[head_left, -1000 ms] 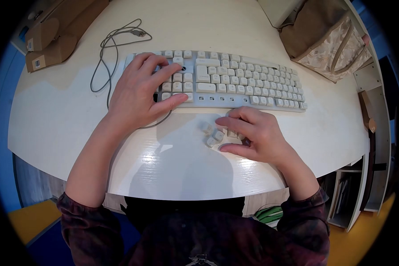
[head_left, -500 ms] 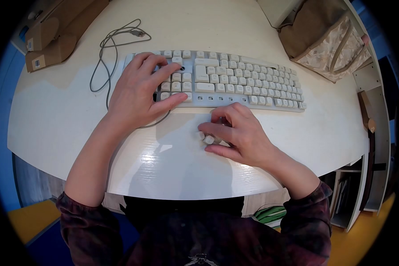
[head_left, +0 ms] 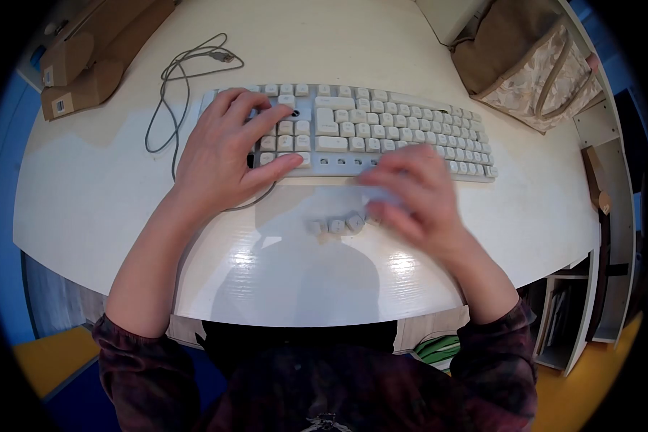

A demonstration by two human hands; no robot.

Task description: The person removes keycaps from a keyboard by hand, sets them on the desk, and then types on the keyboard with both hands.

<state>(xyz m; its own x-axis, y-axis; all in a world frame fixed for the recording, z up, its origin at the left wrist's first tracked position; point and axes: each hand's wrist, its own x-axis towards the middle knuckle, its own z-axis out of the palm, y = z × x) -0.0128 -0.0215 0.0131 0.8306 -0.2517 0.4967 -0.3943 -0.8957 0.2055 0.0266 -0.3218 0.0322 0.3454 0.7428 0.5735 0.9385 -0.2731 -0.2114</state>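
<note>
A white keyboard [head_left: 324,147] lies upside down to my view across the desk, with several bare key sockets along its near edge. My left hand [head_left: 227,147] rests on its left end, fingers spread over the keys, thumb near the bottom row. Several loose keycaps [head_left: 336,226] sit in a short row on the desk below the keyboard, slightly blurred. My right hand [head_left: 414,194] is raised just right of them, over the near edge of the keyboard. It is smeared by motion, and whether anything is between its fingers cannot be made out.
A grey cable [head_left: 189,93] with its plug lies looped at the left of the desk [head_left: 86,209]. Brown cardboard [head_left: 86,72] stands at the back left. A bag with handles [head_left: 533,79] is at the back right, and open shelves [head_left: 558,317] stand at the right.
My right hand has moved right and up, away from the loose keycaps, which now show in a row. My left hand has stayed in place on the keyboard.
</note>
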